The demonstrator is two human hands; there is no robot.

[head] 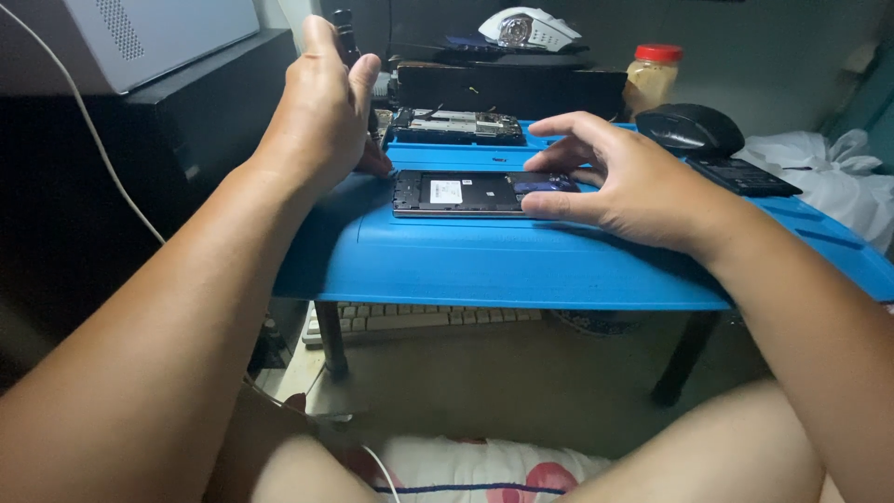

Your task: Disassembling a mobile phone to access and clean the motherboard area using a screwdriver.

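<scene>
An opened phone frame [466, 193] with its insides showing lies on a blue mat [503, 261]. My right hand [624, 182] rests on the phone's right end, fingers spread over it and thumb at its near edge. My left hand [326, 107] is raised at the mat's left rear corner and grips a thin black tool [346, 33] that points upward. A second opened phone part [456, 126] with bare circuitry lies farther back on the mat.
A black mouse [691, 128] and a flat black battery [742, 175] lie at the right of the mat. Behind stand a jar with a red lid [652, 74] and a white gaming mouse [528, 28]. A keyboard [419, 319] lies under the small table.
</scene>
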